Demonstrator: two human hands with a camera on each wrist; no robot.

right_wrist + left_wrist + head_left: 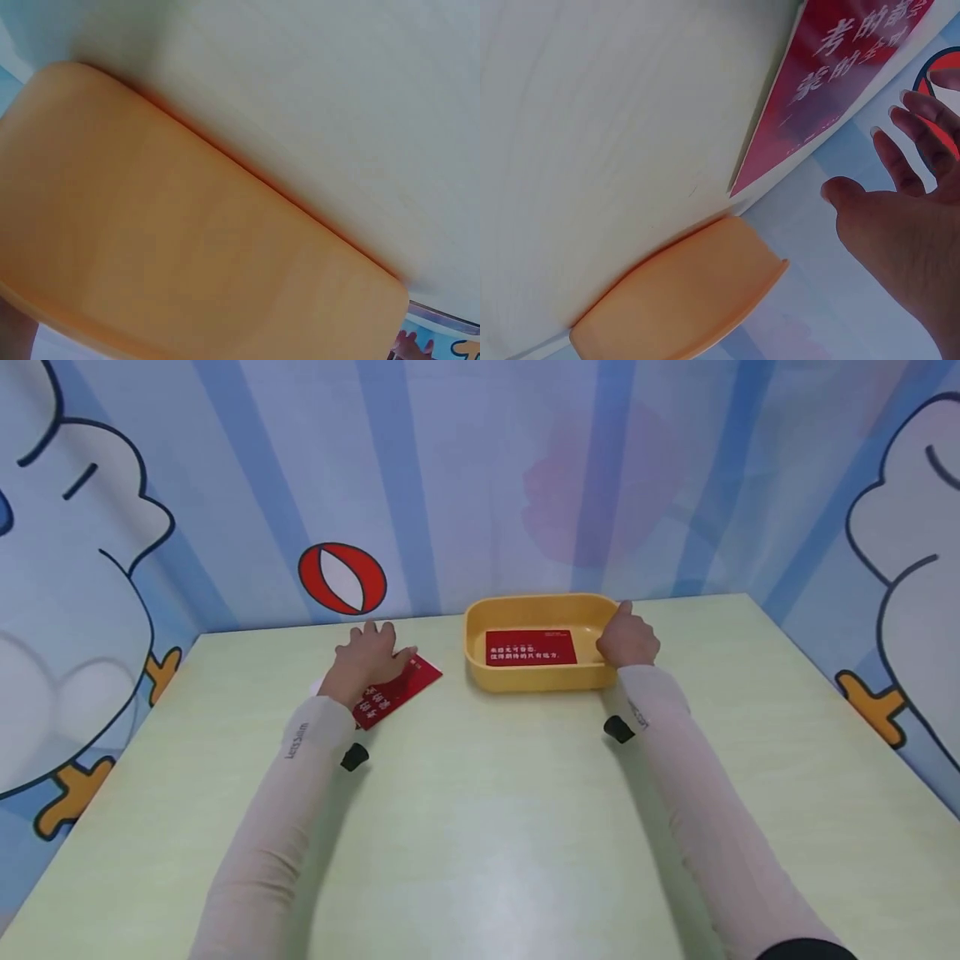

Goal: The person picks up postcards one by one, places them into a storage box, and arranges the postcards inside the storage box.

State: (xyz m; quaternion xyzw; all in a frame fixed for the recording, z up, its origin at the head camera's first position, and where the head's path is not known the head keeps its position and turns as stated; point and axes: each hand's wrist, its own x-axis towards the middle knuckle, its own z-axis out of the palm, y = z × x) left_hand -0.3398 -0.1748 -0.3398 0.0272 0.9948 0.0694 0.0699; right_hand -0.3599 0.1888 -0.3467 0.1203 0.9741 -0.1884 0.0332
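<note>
There are two red cards (531, 647) (408, 683), one yellow tray (540, 678) and one table (487, 810).

- Pale yellow-green tabletop with faint wood grain (465, 793); a soft white sheen (510, 868) lies toward the near edge.
- Light-blue printed wall covering (480, 485) with darker blue stripes (401, 485), enclosing the back and sides.
- Printed motifs: black-outlined white cartoon figures, left (67, 635) and right (922, 527), with orange feet (75, 793); red-and-white oval (367, 581).

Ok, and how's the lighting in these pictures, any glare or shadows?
Head view: bright, pale glare on the table, shadows beside the left sleeve and right sleeve; left wrist view: dimmer, left hand darkened; right wrist view: dim, shadow where the yellow tray meets the table.
</note>
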